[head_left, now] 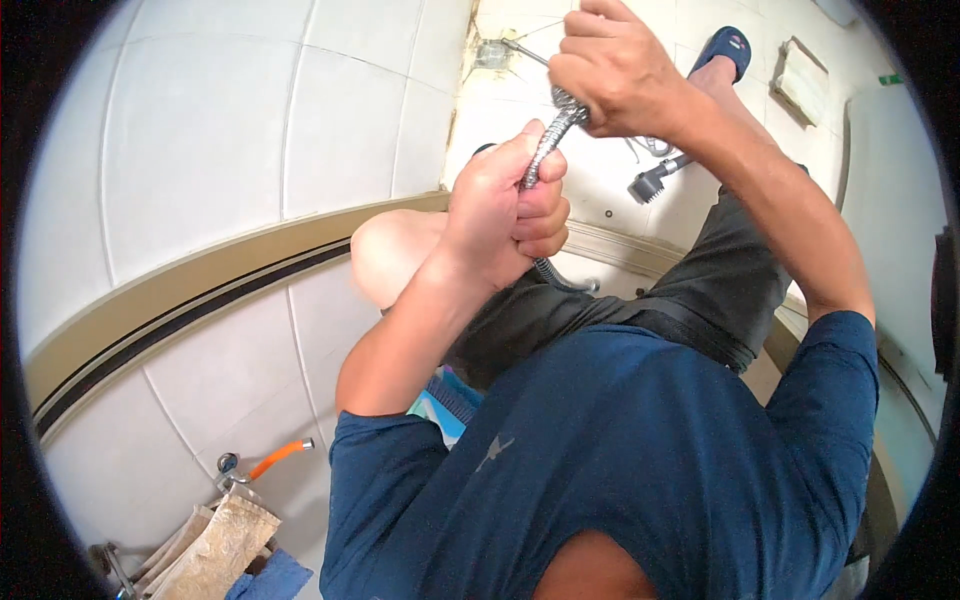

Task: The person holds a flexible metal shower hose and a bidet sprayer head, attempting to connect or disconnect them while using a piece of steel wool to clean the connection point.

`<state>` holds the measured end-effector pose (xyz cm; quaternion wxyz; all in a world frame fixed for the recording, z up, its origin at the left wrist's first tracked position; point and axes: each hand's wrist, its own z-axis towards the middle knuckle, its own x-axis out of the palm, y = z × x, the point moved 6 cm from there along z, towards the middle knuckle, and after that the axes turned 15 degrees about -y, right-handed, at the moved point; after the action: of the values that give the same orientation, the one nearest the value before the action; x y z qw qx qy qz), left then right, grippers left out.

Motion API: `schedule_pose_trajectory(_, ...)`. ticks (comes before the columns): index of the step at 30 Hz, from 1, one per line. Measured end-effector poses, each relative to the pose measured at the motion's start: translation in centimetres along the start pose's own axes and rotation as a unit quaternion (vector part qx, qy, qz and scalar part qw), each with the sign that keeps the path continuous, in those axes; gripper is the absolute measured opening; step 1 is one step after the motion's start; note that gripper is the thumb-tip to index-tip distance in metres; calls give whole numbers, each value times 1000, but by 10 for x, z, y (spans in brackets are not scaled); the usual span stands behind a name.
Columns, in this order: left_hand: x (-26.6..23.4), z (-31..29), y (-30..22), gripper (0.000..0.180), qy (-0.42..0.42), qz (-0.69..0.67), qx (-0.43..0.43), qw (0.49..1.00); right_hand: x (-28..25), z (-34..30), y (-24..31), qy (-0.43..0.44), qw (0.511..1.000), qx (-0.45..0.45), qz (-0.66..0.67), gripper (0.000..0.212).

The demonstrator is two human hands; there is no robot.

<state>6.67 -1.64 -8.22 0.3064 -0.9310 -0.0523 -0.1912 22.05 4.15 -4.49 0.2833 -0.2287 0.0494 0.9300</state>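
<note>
A silvery flexible metal hose runs slantwise between my two hands. My left hand is closed around it, thumb on top, and the hose's lower end comes out below my fingers. Above it, my right hand is closed over the upper part, where the hose looks bunched or looped. A thin metal rod sticks out leftward from that fist; whether it is part of a tool is hidden. A dark spray head with bristle-like teeth lies on the floor beyond my hands.
A square metal floor drain sits by the left wall. A small dark ring lies on the pale floor. A raised door track crosses under my legs. Cloths hang by an orange hose at lower left.
</note>
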Motion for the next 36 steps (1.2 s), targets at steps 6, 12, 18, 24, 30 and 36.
schedule_pose_trajectory(6, 2, -14, 6, 48, 10, -10, -38, 999, -32, -66, -76, 76, 983, 61, -154, 25)
schedule_pose_trajectory(12, -1, 16, -8, 43, -56, 48, 75, 994, 10, 1, 9, -53, 998, 25, 21, 21)
schedule_pose_trajectory(18, 7, -42, -33, 36, -155, 416, 412, 796, -19, -80, -90, 62, 980, 161, -99, 20)
schedule_pose_trajectory(24, 6, -29, -37, 20, -187, 473, 568, 647, -8, -34, -32, 89, 986, 136, -24, 28)
schedule_pose_trajectory(30, 17, -42, -42, 15, -118, 547, 699, 445, 5, -11, 7, 78, 993, 87, 15, 30)
schedule_pose_trajectory(36, 8, -73, -43, 19, -105, 613, 737, 265, -35, -92, -92, 141, 958, 204, -142, 19)
